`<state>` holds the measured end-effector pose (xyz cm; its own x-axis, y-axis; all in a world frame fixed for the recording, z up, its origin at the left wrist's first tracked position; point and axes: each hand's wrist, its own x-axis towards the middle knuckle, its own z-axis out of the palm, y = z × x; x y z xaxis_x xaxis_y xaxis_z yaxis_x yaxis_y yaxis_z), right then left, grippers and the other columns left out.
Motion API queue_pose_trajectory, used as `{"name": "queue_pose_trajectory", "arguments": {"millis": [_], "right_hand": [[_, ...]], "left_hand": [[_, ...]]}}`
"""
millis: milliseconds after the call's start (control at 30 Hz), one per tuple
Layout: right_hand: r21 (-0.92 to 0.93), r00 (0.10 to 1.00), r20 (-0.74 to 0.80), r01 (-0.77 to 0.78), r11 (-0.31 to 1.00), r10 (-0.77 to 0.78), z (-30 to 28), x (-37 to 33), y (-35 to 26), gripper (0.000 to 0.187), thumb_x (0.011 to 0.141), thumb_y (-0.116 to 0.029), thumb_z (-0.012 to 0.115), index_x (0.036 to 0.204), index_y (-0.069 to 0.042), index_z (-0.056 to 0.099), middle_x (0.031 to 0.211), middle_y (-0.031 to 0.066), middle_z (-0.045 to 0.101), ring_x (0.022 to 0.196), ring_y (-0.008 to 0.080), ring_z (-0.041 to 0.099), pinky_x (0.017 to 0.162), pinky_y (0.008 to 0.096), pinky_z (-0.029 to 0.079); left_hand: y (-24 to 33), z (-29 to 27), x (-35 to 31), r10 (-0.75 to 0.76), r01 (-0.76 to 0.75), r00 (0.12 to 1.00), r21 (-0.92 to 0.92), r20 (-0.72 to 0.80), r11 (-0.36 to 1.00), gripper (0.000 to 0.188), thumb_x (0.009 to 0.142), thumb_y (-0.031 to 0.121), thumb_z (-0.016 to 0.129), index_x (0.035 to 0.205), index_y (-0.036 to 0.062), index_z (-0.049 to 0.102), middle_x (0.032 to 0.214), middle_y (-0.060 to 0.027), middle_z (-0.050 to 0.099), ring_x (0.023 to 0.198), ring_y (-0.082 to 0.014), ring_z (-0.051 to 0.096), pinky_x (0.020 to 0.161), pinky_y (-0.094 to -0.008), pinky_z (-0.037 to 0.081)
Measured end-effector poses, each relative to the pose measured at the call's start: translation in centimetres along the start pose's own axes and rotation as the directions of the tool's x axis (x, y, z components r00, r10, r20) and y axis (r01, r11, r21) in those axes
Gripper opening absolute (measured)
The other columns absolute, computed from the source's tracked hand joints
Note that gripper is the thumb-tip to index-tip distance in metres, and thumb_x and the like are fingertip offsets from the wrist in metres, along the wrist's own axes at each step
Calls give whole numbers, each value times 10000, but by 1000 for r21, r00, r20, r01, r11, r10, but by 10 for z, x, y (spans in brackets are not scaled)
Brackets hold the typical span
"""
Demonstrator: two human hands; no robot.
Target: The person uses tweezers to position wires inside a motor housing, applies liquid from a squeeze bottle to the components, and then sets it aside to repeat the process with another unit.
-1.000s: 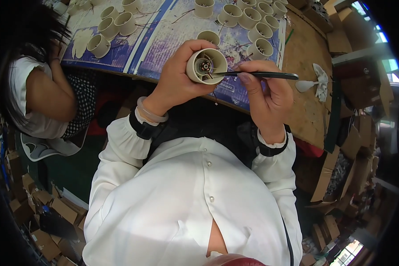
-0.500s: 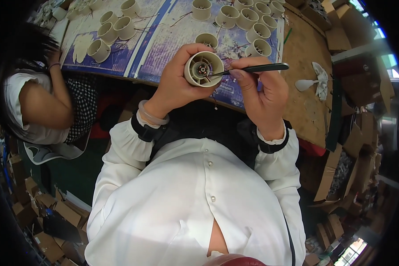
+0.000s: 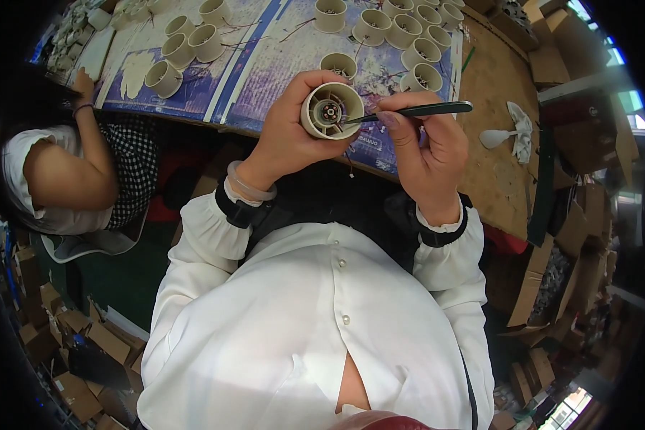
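1. The left hand (image 3: pixel 287 140) is wrapped round a cream round housing (image 3: pixel 331 110), lifted off the worktop (image 3: pixel 494 165) and tipped so its open mouth faces the person. My guess is that's to see down inside.
2. The right hand (image 3: pixel 426 154) has its fingers pinched shut on a thin dark tool (image 3: pixel 416 111), held like a pen, its tip reaching into the housing's mouth toward the small metal hub at the centre.
3. Far side, on the blue printed sheet (image 3: pixel 265 57), more cream housings (image 3: pixel 401 25) stand mouth up, close together; thin wires trail from some.
4. Another cluster (image 3: pixel 186 46) sits far left, near a co-worker's hand (image 3: pixel 86 82).
5. Right of the sheet lie a white plastic spoon (image 3: pixel 498 136) and a crumpled cloth (image 3: pixel 523 129).
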<state>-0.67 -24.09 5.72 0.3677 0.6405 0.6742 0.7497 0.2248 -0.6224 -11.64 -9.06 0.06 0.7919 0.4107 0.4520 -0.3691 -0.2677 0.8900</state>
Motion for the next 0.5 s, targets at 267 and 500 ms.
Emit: {"name": "queue_pose_trajectory", "arguments": {"millis": [267,500], "right_hand": [[40,997,-17,-78,996,79,3,-4,-2,93,900,-15,631,984,23,628,889,69,623,752,111,553,663,209,423],[36,999,-2,49,998,-49,13,-8,1,86,910,-12,613,983,35,616,861,68,605,744,108,562,658,209,442]], "left_hand": [[1,1,-1,37,-38,999,-19,-14,999,618,664,23,816,1199,60,509,1107,-32,585,1014,-127,584,879,-259,478],[-3,-2,-4,-16,16,1000,-54,4,998,615,660,7,810,1195,61,511,1103,-28,582,1005,-120,583,877,-256,478]]}}
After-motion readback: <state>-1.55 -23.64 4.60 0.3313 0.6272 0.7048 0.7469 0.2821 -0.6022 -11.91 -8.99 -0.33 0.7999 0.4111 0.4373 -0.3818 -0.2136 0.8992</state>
